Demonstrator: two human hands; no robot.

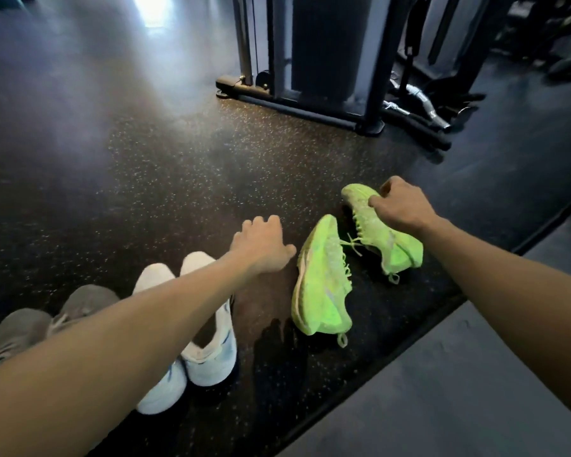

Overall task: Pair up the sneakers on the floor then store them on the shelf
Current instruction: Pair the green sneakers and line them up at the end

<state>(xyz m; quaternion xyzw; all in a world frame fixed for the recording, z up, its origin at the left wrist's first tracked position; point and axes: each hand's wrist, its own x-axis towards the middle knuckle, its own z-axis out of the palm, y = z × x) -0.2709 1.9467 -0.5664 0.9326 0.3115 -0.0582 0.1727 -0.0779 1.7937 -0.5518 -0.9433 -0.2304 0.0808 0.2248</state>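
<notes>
Two neon green sneakers lie on the speckled black floor. The nearer green sneaker (322, 285) rests by itself, toe pointing away. The farther green sneaker (381, 232) sits just to its right, and my right hand (401, 204) grips it across the top near the toe. My left hand (262, 244) hovers over the floor just left of the nearer green sneaker, fingers spread, holding nothing. A pair of white sneakers (208, 344) stands side by side under my left forearm. A grey pair (30, 328) stands at the far left, partly hidden by that arm.
A black gym machine frame (310, 103) stands on the floor ahead, with chrome bar handles (422, 103) lying to its right. A grey raised ledge (459, 374) runs along the lower right. No shelf is in view.
</notes>
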